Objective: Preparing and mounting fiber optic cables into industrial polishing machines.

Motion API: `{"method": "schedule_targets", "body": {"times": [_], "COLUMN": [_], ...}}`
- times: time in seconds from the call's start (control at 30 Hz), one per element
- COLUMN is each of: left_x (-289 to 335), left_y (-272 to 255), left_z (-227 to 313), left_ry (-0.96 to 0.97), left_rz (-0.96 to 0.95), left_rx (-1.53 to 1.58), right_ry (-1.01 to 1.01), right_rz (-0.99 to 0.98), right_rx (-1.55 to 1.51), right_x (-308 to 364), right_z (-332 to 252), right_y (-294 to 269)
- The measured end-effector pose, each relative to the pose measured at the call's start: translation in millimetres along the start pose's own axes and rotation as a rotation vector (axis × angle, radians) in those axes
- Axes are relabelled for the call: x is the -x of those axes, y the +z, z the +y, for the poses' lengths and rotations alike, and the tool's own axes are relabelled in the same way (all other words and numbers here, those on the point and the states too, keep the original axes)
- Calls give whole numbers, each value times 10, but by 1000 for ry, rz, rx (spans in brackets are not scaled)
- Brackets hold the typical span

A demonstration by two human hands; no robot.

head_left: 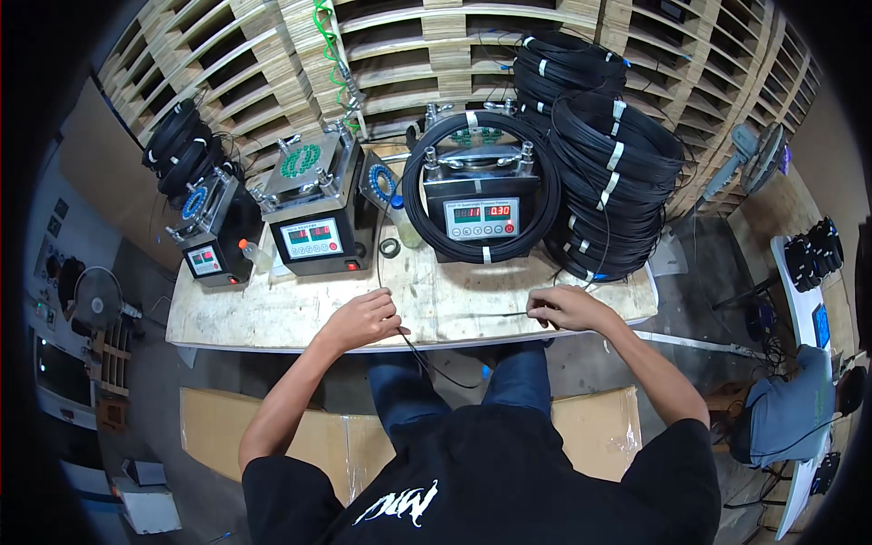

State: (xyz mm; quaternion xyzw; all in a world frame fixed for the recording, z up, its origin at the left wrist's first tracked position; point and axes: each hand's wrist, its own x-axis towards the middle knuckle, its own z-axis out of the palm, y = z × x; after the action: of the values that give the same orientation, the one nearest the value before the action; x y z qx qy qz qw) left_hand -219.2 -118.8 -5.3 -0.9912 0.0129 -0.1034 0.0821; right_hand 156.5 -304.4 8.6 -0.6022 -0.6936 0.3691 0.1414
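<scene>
My left hand (pixel 365 320) is closed on a thin black cable (pixel 438 370) over the table's front edge. Below that hand the cable droops in loops above my lap. Further right, my right hand (pixel 569 309) is closed in a pinch, and a dark blurred strand (pixel 495 314) runs from its fingers toward the left. Whether this strand belongs to the same cable I cannot tell. Beyond the hands, a large black cable coil (pixel 416 213) with white ties rests upright against the right-hand machine (pixel 461 193), framing its lit display panel.
Two similar machines, a middle one (pixel 318 232) and a smaller one (pixel 207 259), stand left on the table (pixel 227 318). Tall stacks of cable coils (pixel 627 200) crowd the right end. Bottles (pixel 256 257) and a black ring (pixel 390 247) lie between. A person (pixel 788 404) sits far right.
</scene>
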Motion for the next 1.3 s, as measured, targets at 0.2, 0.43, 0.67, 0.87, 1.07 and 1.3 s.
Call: {"method": "schedule_targets", "body": {"times": [0.2,0.43,0.67,0.87,1.07,1.3], "left_x": [-166,-1133,-1560,-1481,-1303,-1062], "left_y": [-175,-362,-277,-41,101,118], "left_z": [9,236,75,68,24,-298], "left_ry": [-46,-416,-587,-591,-528,-297], "left_rz": [157,288,547,468,421,440], "left_rx": [81,536,973,995,1189,1873], "right_ry": [-228,-284,-424,-429,-170,-170], "right_rz": [247,361,501,927,1091,1051], "right_rx": [-809,-734,-774,-1497,-1218,-1043], "right_x": [-231,-704,-872,-828,-751,-897], "right_z": [-63,-399,-464,-266,-533,-248], "right_y": [-70,30,-50,-487,-703,-663]}}
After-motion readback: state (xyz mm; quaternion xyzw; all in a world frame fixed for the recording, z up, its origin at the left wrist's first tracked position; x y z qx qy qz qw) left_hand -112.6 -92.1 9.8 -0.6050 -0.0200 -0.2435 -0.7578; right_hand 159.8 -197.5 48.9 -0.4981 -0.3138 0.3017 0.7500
